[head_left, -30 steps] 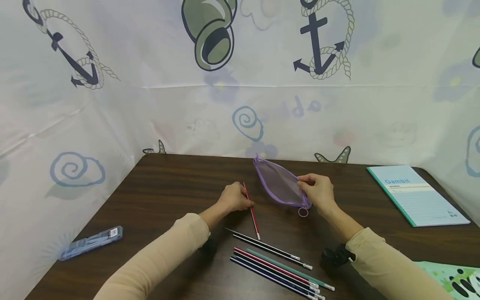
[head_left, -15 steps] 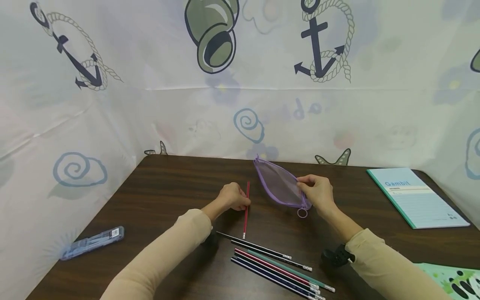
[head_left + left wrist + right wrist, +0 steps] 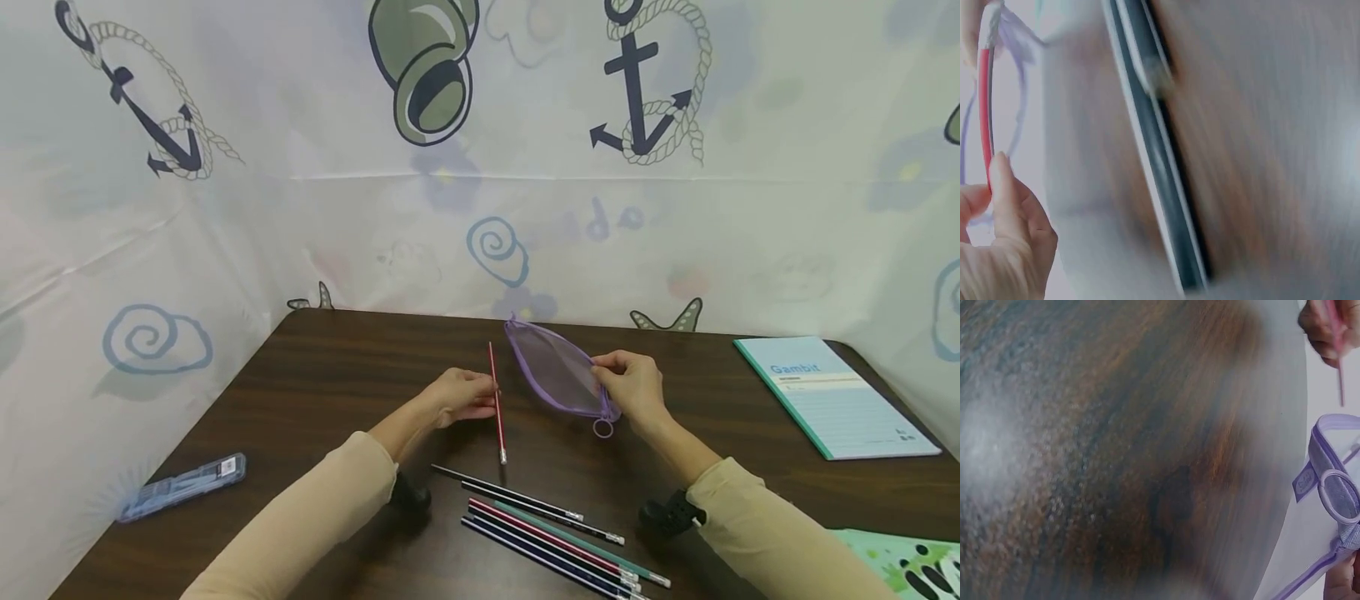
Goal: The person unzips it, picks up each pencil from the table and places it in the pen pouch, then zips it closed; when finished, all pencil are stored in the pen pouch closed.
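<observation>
Between thumb and fingers my left hand (image 3: 463, 397) pinches a red pencil (image 3: 499, 425), its white eraser end toward me. The left wrist view shows the same red pencil (image 3: 985, 106) rising from the fingertips. To its right, my right hand (image 3: 633, 385) grips the edge of a purple zip pouch (image 3: 558, 371) with its mouth spread open. A ring pull (image 3: 1338, 497) hangs at the pouch's zip end in the right wrist view. Two black pencils (image 3: 525, 502) lie on the table below my left hand, beside a group of red, green and dark blue pencils (image 3: 555, 546).
A clear blue plastic case (image 3: 183, 486) lies at the table's left edge. The notebook (image 3: 836, 396) sits at the far right, and a green patterned item (image 3: 900, 554) is at the lower right. A printed curtain (image 3: 360, 242) hangs behind the dark wooden table (image 3: 360, 358).
My left hand has turned, and the red pencil in it has shifted upward, away from the black pencils. One black pencil has slid slightly left. My right hand keeps its hold on the pouch.
</observation>
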Available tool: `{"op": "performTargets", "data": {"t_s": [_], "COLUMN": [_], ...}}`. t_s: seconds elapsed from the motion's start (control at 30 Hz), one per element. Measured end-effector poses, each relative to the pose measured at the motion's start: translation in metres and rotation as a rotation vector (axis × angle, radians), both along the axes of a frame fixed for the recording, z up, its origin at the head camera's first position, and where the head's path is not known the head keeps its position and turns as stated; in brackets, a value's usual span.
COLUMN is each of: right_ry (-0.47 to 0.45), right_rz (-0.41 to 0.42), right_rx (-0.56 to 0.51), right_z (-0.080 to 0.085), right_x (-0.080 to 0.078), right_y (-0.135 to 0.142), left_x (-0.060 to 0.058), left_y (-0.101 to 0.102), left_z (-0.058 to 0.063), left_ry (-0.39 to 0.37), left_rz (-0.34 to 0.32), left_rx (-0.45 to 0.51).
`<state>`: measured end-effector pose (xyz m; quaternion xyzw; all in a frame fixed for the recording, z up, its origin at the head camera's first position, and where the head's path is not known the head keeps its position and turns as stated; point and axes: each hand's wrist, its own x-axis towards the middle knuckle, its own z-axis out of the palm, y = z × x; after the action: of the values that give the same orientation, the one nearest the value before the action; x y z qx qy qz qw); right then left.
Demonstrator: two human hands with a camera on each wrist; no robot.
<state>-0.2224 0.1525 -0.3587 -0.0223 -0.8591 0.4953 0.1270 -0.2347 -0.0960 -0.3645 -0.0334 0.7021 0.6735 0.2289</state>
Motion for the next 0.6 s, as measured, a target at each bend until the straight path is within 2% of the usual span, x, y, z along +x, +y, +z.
{"op": "performTargets", "data": {"t_s": [0.1, 0.2, 0.3, 0.6], "right_ry": [0.005, 0.012, 0.015, 0.013], "right_rz": [-0.011, -0.019, -0.015, 0.036], "right_rx": [0.012, 0.023, 0.031, 0.006], "right_z": [0.002, 0.003, 0.003, -0.001], "right_x": [0.0, 0.001, 0.003, 0.012], "right_y": [-0.001, -0.003, -0.006, -0.016], "left_x": [0.01, 0.019, 0.02, -0.001], "left_y": [0.009, 0.02, 0.03, 0.054], "left_z": [0.008, 0.014, 0.015, 0.007], "left_ry": [-0.031, -0.053, -0.069, -0.082], "left_rz": [-0.018, -0.054, -0.053, 0.146], "left_rx": [0.112, 0.156, 0.186, 0.281]}}
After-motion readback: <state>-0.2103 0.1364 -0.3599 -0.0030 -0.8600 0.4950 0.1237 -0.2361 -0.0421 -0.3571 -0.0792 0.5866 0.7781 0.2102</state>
